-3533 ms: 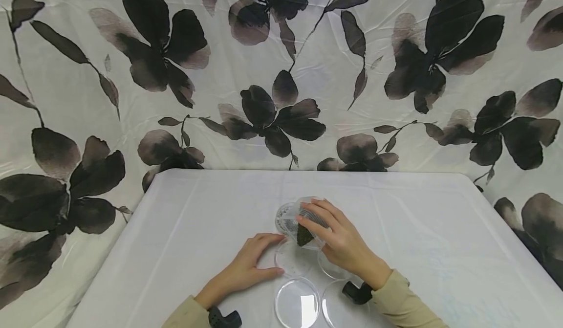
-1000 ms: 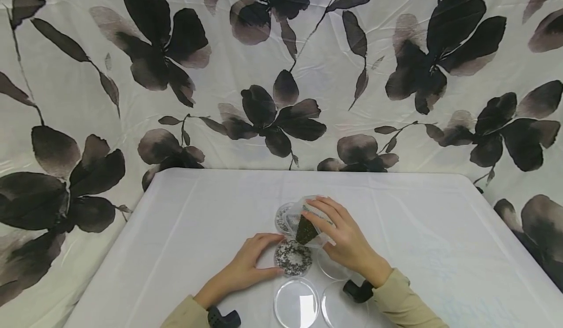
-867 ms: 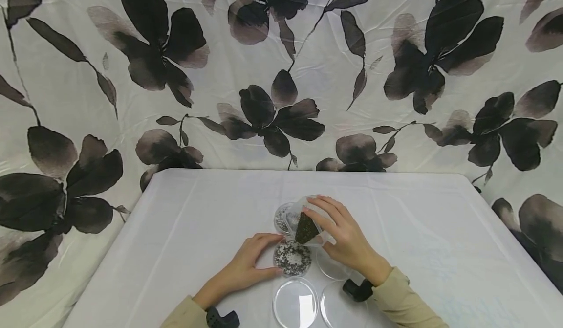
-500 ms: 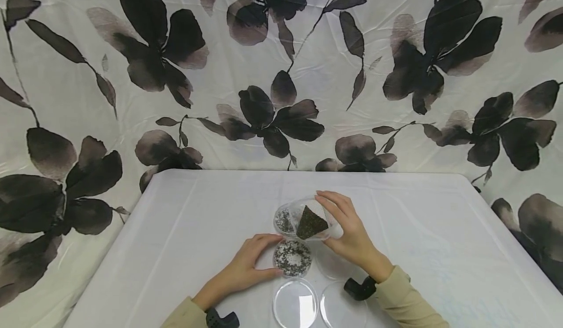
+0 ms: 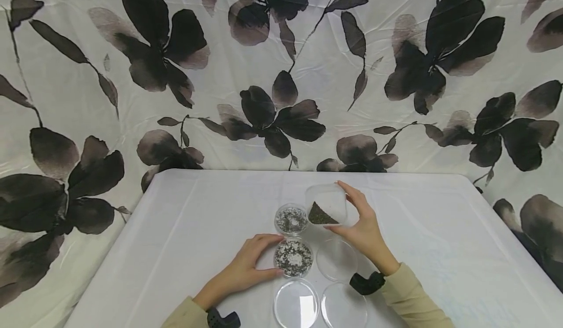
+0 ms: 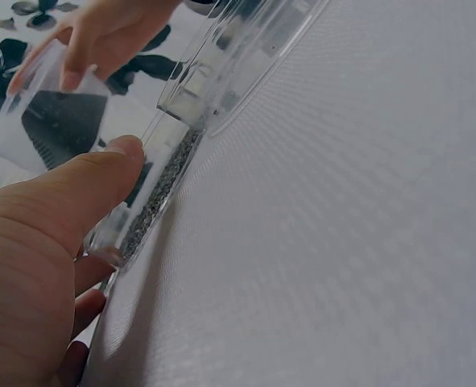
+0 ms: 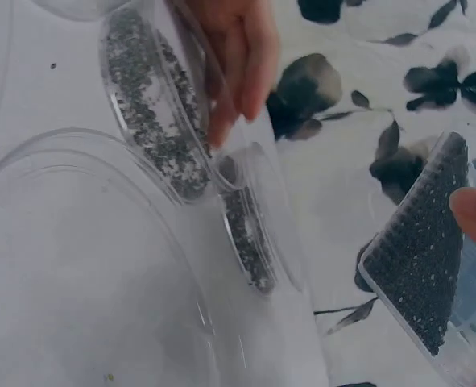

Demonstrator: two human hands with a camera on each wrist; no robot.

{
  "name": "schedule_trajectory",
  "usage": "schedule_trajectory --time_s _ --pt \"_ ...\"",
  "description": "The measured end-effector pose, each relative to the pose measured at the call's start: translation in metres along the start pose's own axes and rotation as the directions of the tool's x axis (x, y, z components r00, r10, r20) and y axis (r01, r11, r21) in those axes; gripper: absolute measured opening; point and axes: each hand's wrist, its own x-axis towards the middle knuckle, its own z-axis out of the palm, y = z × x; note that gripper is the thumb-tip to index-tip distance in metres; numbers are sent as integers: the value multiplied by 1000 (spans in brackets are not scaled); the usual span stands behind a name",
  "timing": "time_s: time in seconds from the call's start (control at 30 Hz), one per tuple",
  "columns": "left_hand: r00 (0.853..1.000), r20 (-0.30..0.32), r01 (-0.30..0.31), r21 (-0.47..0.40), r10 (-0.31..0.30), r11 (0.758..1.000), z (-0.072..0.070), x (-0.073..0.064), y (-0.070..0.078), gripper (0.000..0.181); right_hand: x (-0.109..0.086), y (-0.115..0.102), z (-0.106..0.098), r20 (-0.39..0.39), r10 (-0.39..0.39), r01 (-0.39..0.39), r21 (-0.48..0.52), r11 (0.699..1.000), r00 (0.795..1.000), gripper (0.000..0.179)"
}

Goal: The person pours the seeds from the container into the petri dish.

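Observation:
My left hand [image 5: 246, 264] holds a clear petri dish [image 5: 293, 257] by its rim, thumb at the near side and fingers at the far side. Dark granules are scattered over the dish's bottom, thinner at the centre. In the left wrist view the thumb touches the rim of this dish [image 6: 161, 185]. My right hand [image 5: 360, 223] grips a clear square tub [image 5: 327, 193], lifted and tilted, with dark granules heaped in one corner. The right wrist view shows that heap in the tub [image 7: 423, 250], with the thumb on the tub's side.
Behind the held dish stands another petri dish [image 5: 291, 219] with granules. Three clear round dishes or lids lie nearby: one in front [image 5: 296, 302], one at the right [image 5: 336, 259], one at the front right [image 5: 344, 304]. A floral cloth [image 5: 281, 74] hangs behind the white table [image 5: 176, 210].
Granules have come into the held petri dish. The right hand has turned the tub back and moved it up and right, uncovering the rear dish. My left hand stays in place.

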Motion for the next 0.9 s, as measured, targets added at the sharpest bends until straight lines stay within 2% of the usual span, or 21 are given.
schedule_trajectory --time_s 0.13,0.23,0.33,0.53,0.7,0.9 --pt "1000 7 5 -7 -5 1000 0 0 -1 73 3 -7 -8 -30 135 -131 104 986 990 102" --pt "1000 8 6 -8 -6 1000 1 0 -2 73 3 5 -14 -35 229 -217 202 955 973 102" --pt "1000 8 4 -9 -4 1000 2 0 -3 72 0 29 -20 -38 289 -266 290 919 957 104" --pt "1000 -1 -9 3 9 1000 3 0 -5 72 -4 50 -35 -19 412 -382 340 859 911 103" --pt "1000 -2 -12 4 12 1000 3 0 -5 72 -12 69 -46 24 469 -448 346 825 883 102" --pt "1000 -1 -23 4 23 1000 4 1 -5 72 -20 87 -54 79 492 -482 385 787 867 100"
